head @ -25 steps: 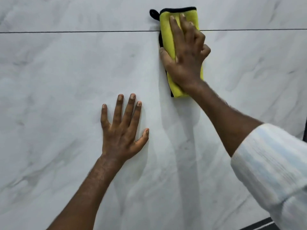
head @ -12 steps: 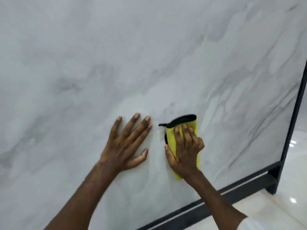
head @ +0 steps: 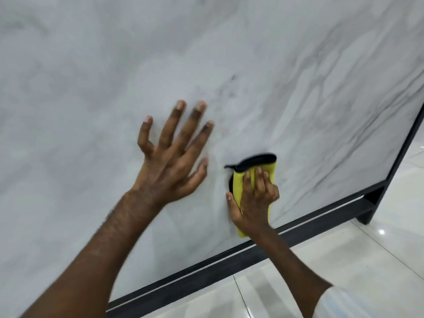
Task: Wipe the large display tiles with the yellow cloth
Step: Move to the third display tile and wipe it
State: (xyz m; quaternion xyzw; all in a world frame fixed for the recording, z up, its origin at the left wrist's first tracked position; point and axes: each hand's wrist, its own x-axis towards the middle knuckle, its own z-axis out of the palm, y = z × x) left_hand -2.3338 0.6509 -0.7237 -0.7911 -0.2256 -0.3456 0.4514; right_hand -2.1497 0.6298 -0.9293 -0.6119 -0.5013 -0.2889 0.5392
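A dark metal frame (head: 206,277) runs diagonally through the lower right; glossy white floor (head: 367,260) with light spots fills the bottom right corner.

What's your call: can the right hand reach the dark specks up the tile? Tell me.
Probably yes: the right hand holds the yellow cloth below the dark specks, bare tile between; the left hand lies aside.

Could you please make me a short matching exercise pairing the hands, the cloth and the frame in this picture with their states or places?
Things:
1 left hand
2 right hand
3 yellow cloth
4 black frame

Descriptions:
a along the lower edge of the display tile
b black-trimmed
c fingers spread, holding nothing
d holding the cloth

Pairs: 1-c; 2-d; 3-b; 4-a
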